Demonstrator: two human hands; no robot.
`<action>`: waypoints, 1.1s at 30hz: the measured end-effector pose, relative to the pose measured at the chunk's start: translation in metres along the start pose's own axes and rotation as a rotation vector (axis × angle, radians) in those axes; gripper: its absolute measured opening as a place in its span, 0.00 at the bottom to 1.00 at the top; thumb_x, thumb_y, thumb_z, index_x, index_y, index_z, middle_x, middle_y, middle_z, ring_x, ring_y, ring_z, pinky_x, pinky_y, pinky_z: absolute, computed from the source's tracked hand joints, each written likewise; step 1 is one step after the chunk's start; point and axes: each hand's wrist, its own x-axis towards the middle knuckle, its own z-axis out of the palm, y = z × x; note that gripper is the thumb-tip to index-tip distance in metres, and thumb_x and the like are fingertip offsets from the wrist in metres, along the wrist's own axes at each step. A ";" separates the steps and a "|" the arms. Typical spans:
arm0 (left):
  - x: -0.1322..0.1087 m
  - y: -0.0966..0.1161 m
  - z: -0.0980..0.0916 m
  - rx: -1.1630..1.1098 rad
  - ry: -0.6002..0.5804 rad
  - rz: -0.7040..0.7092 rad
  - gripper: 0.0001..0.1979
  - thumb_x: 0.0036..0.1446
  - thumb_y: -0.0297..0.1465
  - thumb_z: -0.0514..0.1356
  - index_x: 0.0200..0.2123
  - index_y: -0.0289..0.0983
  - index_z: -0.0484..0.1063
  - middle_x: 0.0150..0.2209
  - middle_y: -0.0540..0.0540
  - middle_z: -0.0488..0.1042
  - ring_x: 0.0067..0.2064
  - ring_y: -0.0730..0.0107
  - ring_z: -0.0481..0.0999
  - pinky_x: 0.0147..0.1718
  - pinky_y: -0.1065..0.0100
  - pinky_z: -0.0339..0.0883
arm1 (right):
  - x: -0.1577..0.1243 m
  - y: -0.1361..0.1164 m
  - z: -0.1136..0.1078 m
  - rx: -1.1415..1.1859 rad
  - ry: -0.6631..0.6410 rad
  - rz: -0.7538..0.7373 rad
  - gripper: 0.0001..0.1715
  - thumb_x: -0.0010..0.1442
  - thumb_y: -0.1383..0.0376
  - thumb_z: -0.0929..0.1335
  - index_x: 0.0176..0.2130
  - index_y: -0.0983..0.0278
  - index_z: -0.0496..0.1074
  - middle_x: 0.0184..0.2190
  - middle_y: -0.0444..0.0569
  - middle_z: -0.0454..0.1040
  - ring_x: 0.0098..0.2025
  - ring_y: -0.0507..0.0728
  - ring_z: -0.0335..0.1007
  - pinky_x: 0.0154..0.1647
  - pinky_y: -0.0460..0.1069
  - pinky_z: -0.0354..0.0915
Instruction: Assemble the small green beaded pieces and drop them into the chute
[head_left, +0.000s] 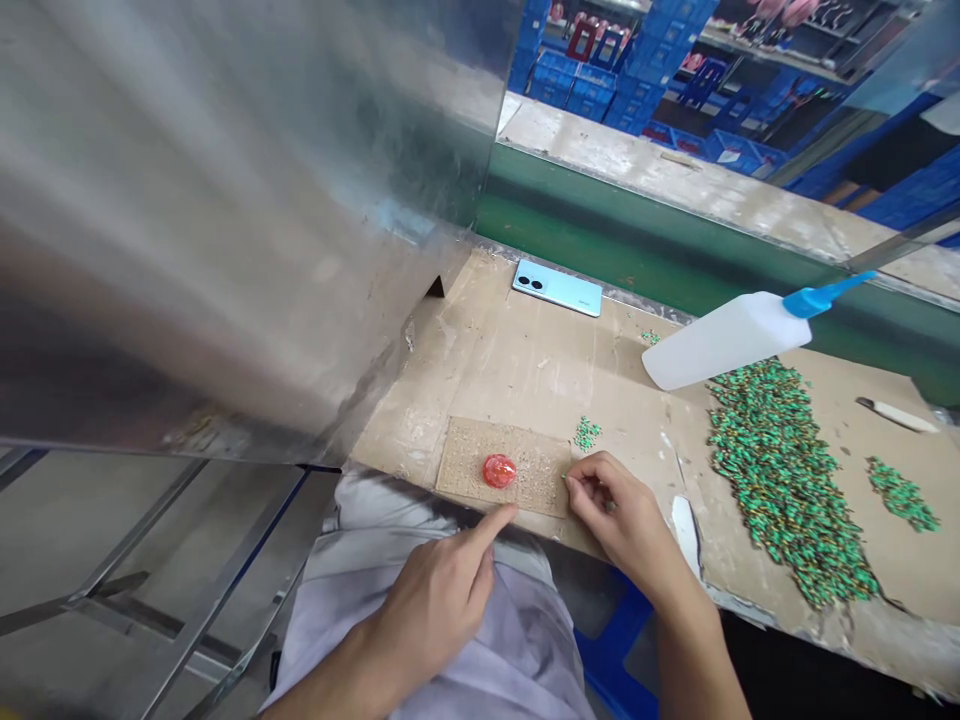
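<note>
A glossy red oval piece (499,470) lies on a small rectangular tan board (469,480) with a speckled surface, at the table's front edge. My left hand (448,588) is just in front of the board, its index finger stretched toward the board's edge and the other fingers loosely curled. It holds nothing that I can see. At the board's right end, my right hand (616,510) has thumb and index finger pinched on what looks like a tiny green piece (565,477). A little pile of green pieces (587,433) sits just beyond that hand.
To the right spreads a large heap of green and orange pieces (780,480), with a smaller pile (902,494) beside it. A white bottle with a blue nozzle (724,340) leans over the heap. Behind lies a light-blue phone (559,288). A metal panel (247,220) borders the left.
</note>
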 end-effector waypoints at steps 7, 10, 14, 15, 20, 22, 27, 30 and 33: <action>0.000 0.000 0.000 -0.028 -0.014 -0.001 0.29 0.72 0.27 0.46 0.73 0.45 0.61 0.45 0.41 0.86 0.41 0.54 0.87 0.39 0.58 0.75 | 0.005 0.000 0.005 -0.007 0.035 -0.020 0.09 0.69 0.65 0.67 0.34 0.61 0.71 0.30 0.44 0.70 0.28 0.53 0.67 0.29 0.49 0.64; -0.002 0.002 -0.002 -0.132 -0.024 -0.002 0.27 0.73 0.28 0.47 0.72 0.43 0.61 0.40 0.43 0.86 0.39 0.55 0.85 0.40 0.58 0.73 | 0.004 0.000 0.002 0.013 0.090 -0.029 0.09 0.70 0.65 0.67 0.35 0.60 0.71 0.31 0.44 0.71 0.28 0.53 0.67 0.29 0.48 0.65; -0.007 0.008 -0.007 -0.641 -0.052 -0.052 0.11 0.74 0.33 0.55 0.57 0.41 0.65 0.43 0.43 0.87 0.44 0.61 0.84 0.46 0.61 0.71 | -0.004 -0.006 0.000 0.068 0.203 -0.041 0.05 0.72 0.65 0.66 0.40 0.60 0.70 0.35 0.46 0.71 0.33 0.55 0.68 0.32 0.48 0.66; -0.008 0.009 -0.008 -0.810 -0.062 -0.077 0.08 0.73 0.35 0.58 0.51 0.41 0.65 0.44 0.42 0.87 0.42 0.64 0.84 0.44 0.63 0.71 | -0.008 -0.009 0.001 0.091 0.226 -0.050 0.04 0.72 0.66 0.66 0.41 0.60 0.70 0.36 0.46 0.71 0.35 0.55 0.69 0.33 0.49 0.67; -0.003 0.011 -0.016 -1.320 0.028 -0.070 0.19 0.55 0.39 0.77 0.32 0.36 0.72 0.39 0.43 0.85 0.30 0.75 0.76 0.30 0.73 0.65 | -0.029 -0.038 0.017 0.252 0.258 -0.108 0.04 0.74 0.66 0.65 0.43 0.58 0.69 0.35 0.46 0.68 0.37 0.55 0.68 0.35 0.49 0.67; 0.000 0.011 -0.022 -1.395 0.103 -0.055 0.18 0.46 0.37 0.82 0.27 0.34 0.77 0.33 0.48 0.80 0.30 0.78 0.72 0.28 0.76 0.63 | -0.036 -0.051 0.026 0.397 0.221 -0.120 0.05 0.75 0.67 0.65 0.45 0.58 0.69 0.35 0.46 0.69 0.36 0.55 0.69 0.33 0.48 0.67; 0.000 0.012 -0.027 -1.474 0.152 -0.093 0.17 0.44 0.37 0.82 0.27 0.36 0.80 0.27 0.53 0.74 0.23 0.82 0.64 0.19 0.80 0.53 | -0.043 -0.075 0.047 0.716 0.104 -0.081 0.08 0.76 0.69 0.62 0.49 0.57 0.67 0.37 0.46 0.73 0.33 0.52 0.72 0.31 0.46 0.69; -0.003 0.012 -0.025 -1.441 0.208 -0.075 0.16 0.46 0.33 0.82 0.28 0.37 0.79 0.29 0.51 0.80 0.29 0.77 0.76 0.27 0.79 0.68 | -0.044 -0.084 0.055 0.817 0.087 -0.052 0.08 0.77 0.69 0.62 0.49 0.56 0.67 0.39 0.46 0.75 0.32 0.51 0.73 0.31 0.46 0.72; -0.007 0.011 -0.024 -1.299 0.293 -0.058 0.13 0.50 0.32 0.80 0.33 0.38 0.80 0.31 0.51 0.82 0.33 0.73 0.81 0.35 0.75 0.75 | -0.043 -0.089 0.058 0.885 0.114 -0.045 0.07 0.77 0.68 0.63 0.49 0.56 0.68 0.41 0.46 0.77 0.32 0.50 0.75 0.33 0.46 0.75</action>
